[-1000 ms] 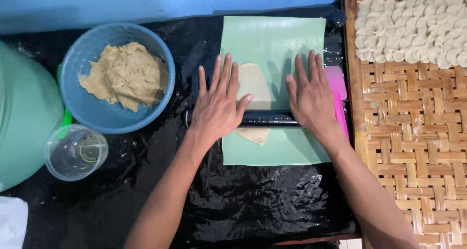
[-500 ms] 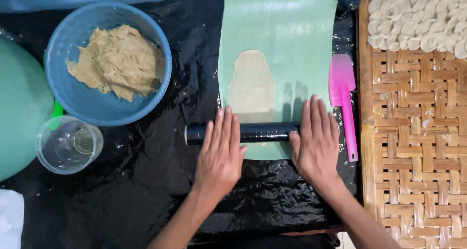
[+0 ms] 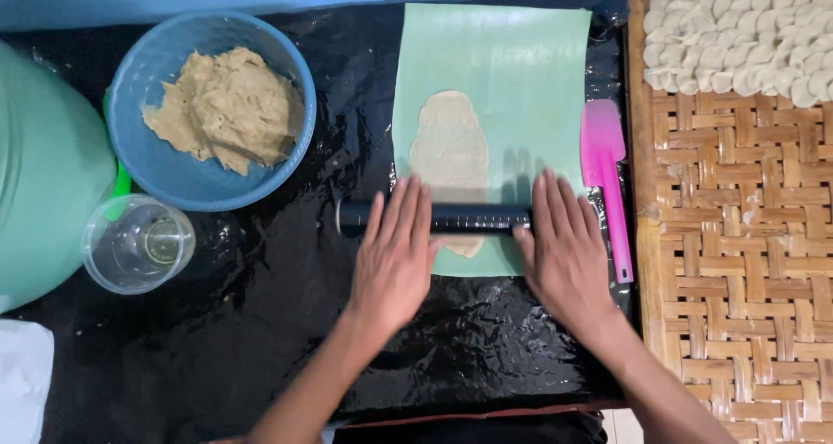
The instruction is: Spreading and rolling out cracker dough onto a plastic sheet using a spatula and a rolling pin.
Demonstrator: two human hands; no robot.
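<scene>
Left hand [image 3: 395, 257] and right hand [image 3: 564, 253] lie flat, fingers extended and gripping nothing, pressing on a black rolling pin [image 3: 451, 217]. The pin crosses the near end of a flattened dough sheet [image 3: 449, 149] on a green mat [image 3: 521, 79]. A pink spatula [image 3: 605, 175] lies just beside the mat; a blue bowl [image 3: 156, 166] of dough stands well apart.

Both hands flat, palms down, fingers extended and slightly spread, pointing away from the body. Left hand [image 3: 395, 262] and right hand [image 3: 564, 253] side by side, apart. Forearms bare, converging from the lower edge.
</scene>
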